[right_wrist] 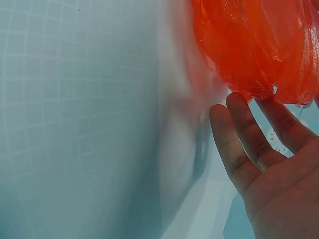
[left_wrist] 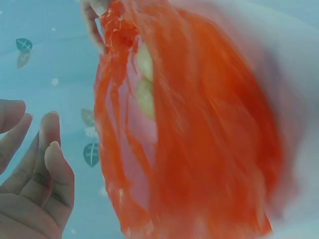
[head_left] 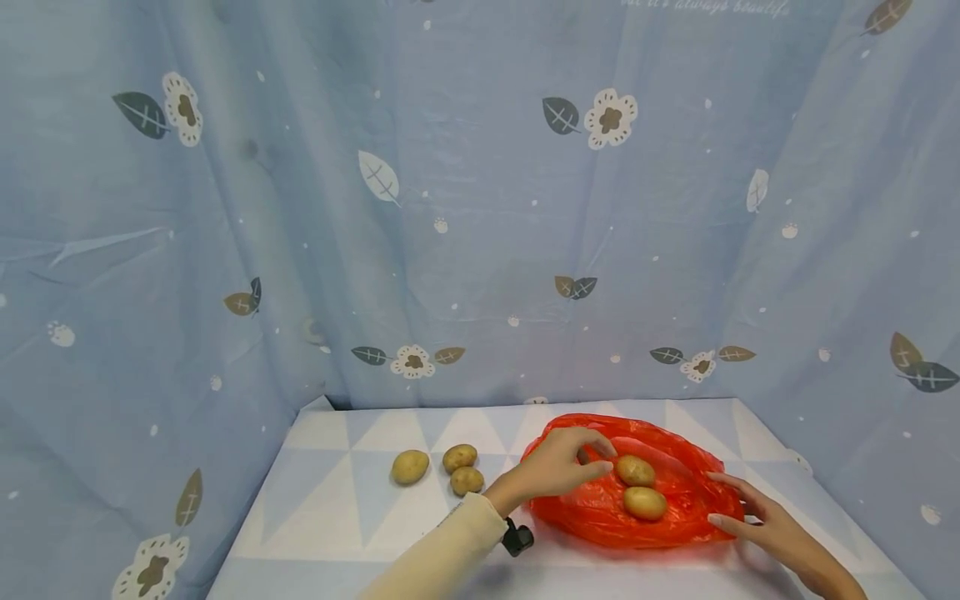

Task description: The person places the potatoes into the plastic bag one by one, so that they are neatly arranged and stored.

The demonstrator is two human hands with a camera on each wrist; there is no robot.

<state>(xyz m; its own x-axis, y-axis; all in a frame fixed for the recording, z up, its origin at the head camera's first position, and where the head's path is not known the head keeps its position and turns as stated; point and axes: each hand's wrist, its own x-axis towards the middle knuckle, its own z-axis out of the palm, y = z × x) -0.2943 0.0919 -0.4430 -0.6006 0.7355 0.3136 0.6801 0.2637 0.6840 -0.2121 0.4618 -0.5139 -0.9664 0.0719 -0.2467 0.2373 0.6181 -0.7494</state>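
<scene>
I hold left hand (head_left: 562, 463) and right hand (head_left: 772, 522) spread; light right-side contact could let the crumpled red plastic bag (head_left: 687, 482) collapse.

Light-blue curtains (head_left: 465, 250) printed with leaves (head_left: 561, 116), flowers (head_left: 611, 118) and small paw marks (head_left: 440, 226) hang behind and along both sides of the table (head_left: 315, 546). Its top bears a pattern of white and pale-blue triangles (head_left: 303, 492).

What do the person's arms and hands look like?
The left hand wears no glove; its arm has a long cream sleeve, with a small black gadget near the wrist. The right hand is gloveless too, with no sleeve showing.
</scene>
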